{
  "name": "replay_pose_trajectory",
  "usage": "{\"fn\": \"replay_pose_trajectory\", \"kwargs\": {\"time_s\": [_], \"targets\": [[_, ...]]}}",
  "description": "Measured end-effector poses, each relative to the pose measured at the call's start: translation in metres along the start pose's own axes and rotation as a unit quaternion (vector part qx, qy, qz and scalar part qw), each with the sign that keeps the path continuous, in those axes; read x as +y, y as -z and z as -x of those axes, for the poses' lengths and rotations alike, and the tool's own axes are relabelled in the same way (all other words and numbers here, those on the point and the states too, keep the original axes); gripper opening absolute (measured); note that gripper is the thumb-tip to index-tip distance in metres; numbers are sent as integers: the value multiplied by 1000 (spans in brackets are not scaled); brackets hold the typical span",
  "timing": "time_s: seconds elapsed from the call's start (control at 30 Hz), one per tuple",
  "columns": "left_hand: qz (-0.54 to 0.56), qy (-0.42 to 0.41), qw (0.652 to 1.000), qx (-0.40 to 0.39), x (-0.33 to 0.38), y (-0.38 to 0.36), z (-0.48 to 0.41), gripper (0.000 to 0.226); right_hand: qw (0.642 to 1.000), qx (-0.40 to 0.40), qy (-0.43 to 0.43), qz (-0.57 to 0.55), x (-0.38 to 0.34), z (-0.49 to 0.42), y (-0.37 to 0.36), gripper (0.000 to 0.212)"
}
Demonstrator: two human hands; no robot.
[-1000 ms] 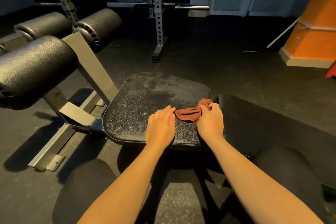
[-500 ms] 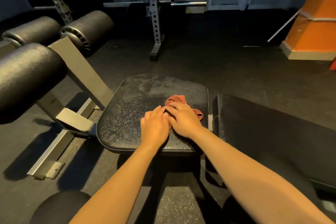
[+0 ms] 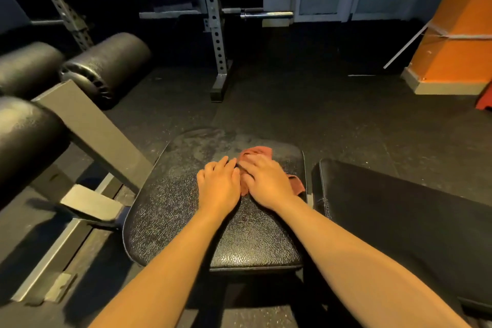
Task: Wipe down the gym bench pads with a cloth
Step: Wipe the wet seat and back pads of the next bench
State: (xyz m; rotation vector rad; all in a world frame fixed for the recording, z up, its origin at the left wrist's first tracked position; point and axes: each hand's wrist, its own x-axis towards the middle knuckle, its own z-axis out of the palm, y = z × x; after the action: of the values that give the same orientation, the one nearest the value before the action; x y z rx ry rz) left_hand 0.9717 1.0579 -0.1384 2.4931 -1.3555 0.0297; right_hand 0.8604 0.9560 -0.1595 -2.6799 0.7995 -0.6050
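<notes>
Two black vinyl bench pads lie side by side: a textured seat pad [image 3: 170, 194] and a smoother back pad [image 3: 399, 210] to its right. One crumpled rust-red cloth [image 3: 257, 152] lies on the seat pad's far right part, long axis diagonal, far-left to near-right. The right grip [image 3: 266, 184] presses flat on it, fingers released; the left grip [image 3: 218, 186] rests just beside it, relaxed, holding nothing.
</notes>
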Motion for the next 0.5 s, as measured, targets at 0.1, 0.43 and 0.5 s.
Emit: {"fn": "replay_pose_trajectory", "kwargs": {"time_s": [0.1, 0.43, 0.5], "targets": [[-6, -4, 1000, -29, -3, -7, -12, 46, 981, 37, -177, 64, 49, -5, 11, 48], [131, 13, 991, 28, -14, -12, -20, 34, 999, -19, -23, -23, 4, -57, -12, 39], [149, -13, 988, 38, -20, -5, -22, 27, 998, -21, 35, -38, -6, -55, -18, 33]]}}
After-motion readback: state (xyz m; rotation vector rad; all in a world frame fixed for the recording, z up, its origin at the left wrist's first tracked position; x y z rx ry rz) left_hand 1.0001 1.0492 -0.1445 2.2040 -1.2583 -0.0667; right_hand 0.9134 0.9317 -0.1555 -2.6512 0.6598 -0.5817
